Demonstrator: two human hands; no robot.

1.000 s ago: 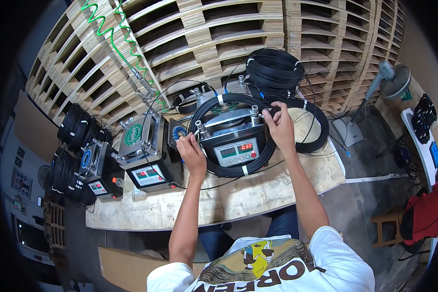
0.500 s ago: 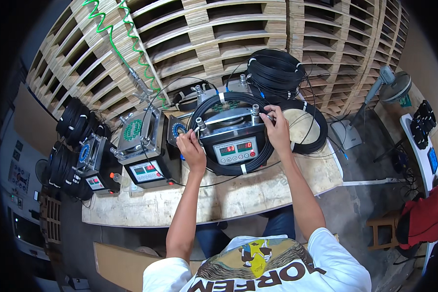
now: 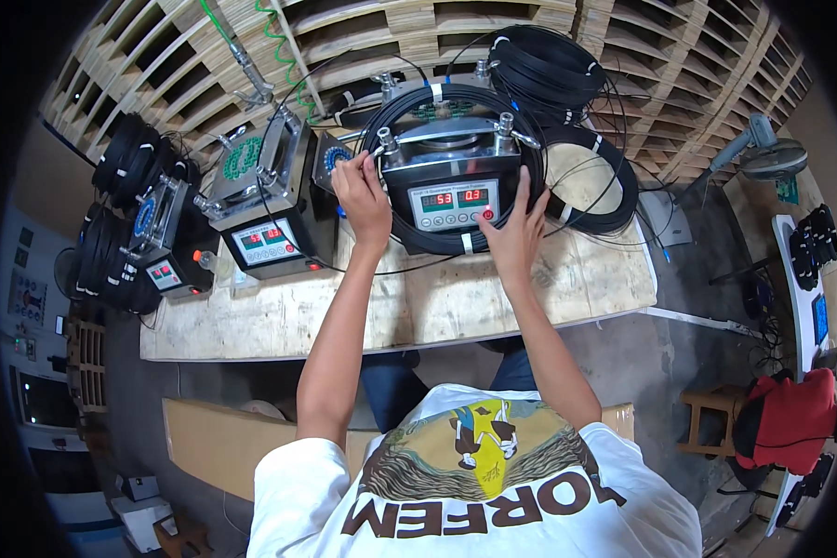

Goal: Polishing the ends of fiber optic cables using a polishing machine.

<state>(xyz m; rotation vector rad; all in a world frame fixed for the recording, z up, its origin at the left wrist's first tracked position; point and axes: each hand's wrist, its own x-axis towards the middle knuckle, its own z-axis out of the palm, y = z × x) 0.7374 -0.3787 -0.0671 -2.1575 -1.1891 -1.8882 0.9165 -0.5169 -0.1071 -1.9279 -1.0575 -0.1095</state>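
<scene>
A black box-shaped machine [image 3: 451, 167] with a metal clamp top stands in front of me on the bench. Its front panel [image 3: 454, 205] has lit red digits and a red button [image 3: 487, 215]. A coil of black cable [image 3: 423, 244] with white ties surrounds it. At the left front post, the fingers of my left hand [image 3: 366, 200] are closed on a small metal lever [image 3: 378, 149]. My right hand [image 3: 519, 237] has its fingers apart along the machine's right side and the coil, thumb close to the red button. The right lever [image 3: 523, 139] points outward, untouched.
Two similar machines [image 3: 268, 209] [image 3: 163, 237] with circular patterned tops stand to the left. Black cable coils [image 3: 553, 70] lie behind and to the right on the wooden bench [image 3: 567, 288]. Stacked pallets [image 3: 679, 84] rise behind. A fan [image 3: 774, 158] stands at the right.
My right hand has left the right lever and moved down to the panel's red button. The panel's right-hand reading has changed. My left hand stays by the left lever; the whole view has shifted.
</scene>
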